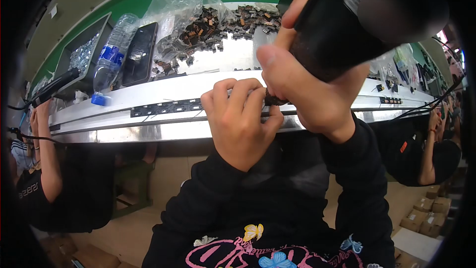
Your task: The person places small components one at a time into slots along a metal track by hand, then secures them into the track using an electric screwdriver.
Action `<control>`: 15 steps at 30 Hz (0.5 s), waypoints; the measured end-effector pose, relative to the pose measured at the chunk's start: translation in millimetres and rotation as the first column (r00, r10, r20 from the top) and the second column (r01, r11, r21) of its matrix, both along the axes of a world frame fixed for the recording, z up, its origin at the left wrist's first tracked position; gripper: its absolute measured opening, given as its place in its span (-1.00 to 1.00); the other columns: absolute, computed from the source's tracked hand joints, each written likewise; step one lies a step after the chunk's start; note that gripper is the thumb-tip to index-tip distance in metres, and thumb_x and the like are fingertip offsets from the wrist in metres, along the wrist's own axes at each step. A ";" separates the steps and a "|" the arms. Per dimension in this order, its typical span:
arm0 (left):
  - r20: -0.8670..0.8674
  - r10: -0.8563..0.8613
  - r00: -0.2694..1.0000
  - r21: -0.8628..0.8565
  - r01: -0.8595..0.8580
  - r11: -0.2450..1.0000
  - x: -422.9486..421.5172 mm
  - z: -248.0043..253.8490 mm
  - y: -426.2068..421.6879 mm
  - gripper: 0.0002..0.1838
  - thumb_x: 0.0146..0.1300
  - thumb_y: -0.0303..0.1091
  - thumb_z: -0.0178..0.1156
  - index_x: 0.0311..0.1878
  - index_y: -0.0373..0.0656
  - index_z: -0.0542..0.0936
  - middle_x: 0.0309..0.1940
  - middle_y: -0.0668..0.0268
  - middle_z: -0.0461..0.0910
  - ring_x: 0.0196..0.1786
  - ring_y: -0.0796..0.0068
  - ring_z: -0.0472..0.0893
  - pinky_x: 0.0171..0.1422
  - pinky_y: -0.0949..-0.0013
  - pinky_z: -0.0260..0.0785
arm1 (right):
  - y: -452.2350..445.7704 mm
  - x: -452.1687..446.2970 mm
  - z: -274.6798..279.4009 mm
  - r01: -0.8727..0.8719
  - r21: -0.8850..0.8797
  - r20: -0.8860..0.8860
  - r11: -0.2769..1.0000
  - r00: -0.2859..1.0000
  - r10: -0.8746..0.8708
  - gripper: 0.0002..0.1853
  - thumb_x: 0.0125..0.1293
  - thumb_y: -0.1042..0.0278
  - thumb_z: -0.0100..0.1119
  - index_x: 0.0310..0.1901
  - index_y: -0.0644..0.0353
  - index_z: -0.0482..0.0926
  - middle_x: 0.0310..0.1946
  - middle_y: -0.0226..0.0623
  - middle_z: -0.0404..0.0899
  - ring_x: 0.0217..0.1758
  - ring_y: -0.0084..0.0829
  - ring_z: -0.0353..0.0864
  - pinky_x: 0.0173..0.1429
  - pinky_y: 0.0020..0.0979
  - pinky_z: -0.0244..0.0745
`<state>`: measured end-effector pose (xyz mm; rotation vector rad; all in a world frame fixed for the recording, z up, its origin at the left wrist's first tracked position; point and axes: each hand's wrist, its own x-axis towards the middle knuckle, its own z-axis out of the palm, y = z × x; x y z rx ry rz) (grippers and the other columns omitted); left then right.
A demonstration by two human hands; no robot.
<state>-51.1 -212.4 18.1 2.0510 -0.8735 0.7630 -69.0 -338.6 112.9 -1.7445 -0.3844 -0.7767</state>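
A large black electric screwdriver (pixel 342 25) is gripped in my right hand (pixel 317 87), its body tilted up toward the camera and its narrow end pointing down to the bench edge. Close beside that end, my left hand (pixel 240 119) has its fingers curled down onto the metal rail (pixel 114 120). A row of small black plastic parts (pixel 166 107) lies along the rail and runs under my left fingers. My hands hide the spot where the tool's tip meets the work.
Behind the rail lie a heap of small dark parts (pixel 206 30), a clear plastic bag (pixel 173 2), a phone (pixel 140 54) and a water bottle (pixel 113 57). A grey bin (pixel 87 49) stands left. Co-workers' arms (pixel 49 156) (pixel 429 151) show at both sides; black cables (pixel 436 101) cross at right.
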 end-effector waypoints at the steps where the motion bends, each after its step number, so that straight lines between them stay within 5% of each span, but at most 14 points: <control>1: 0.004 0.004 1.000 0.014 -0.004 1.000 -0.2 1.1 0.1 -0.71 -0.10 -0.39 0.44 -0.24 -0.13 0.64 -0.13 0.40 0.63 0.00 0.18 0.54 0.05 0.07 0.24 | 0.6 0.4 2.4 -0.040 0.028 -0.016 0.999 0.999 0.040 -0.60 0.24 0.69 0.31 0.09 0.42 0.42 -0.54 -0.32 0.57 -0.62 -0.59 0.50 -0.51 -0.50 0.41; 9: -0.044 -0.016 0.999 0.015 0.017 1.000 0.4 0.8 -0.9 -0.71 -0.09 -0.39 0.46 -0.24 -0.13 0.66 -0.14 0.39 0.63 0.00 0.19 0.54 0.07 0.08 0.23 | -0.3 3.5 9.7 -0.028 0.374 -0.156 0.927 0.983 0.093 -0.56 0.22 0.73 0.28 0.12 0.37 0.39 -0.58 -0.38 0.48 -0.66 -0.56 0.41 -0.52 -0.41 0.38; 10: -0.039 -0.018 0.999 0.009 0.019 1.000 0.7 0.1 -1.3 -0.71 -0.10 -0.39 0.46 -0.23 -0.13 0.66 -0.14 0.39 0.63 0.00 0.19 0.54 0.07 0.09 0.23 | -2.0 7.4 7.7 -0.086 0.275 -0.087 0.958 0.990 0.114 -0.56 0.44 0.18 0.28 0.08 0.37 0.40 -0.61 -0.37 0.44 -0.68 -0.55 0.37 -0.51 -0.41 0.38; 15: -0.045 -0.013 0.999 0.016 0.014 1.000 1.4 0.3 -1.7 -0.70 -0.10 -0.39 0.47 -0.23 -0.13 0.68 -0.14 0.39 0.64 -0.01 0.19 0.54 0.07 0.10 0.24 | -6.6 12.9 3.6 -0.125 0.332 -0.099 0.935 0.981 0.166 -0.52 0.44 0.07 0.22 0.07 0.37 0.41 -0.62 -0.36 0.44 -0.68 -0.54 0.37 -0.51 -0.41 0.38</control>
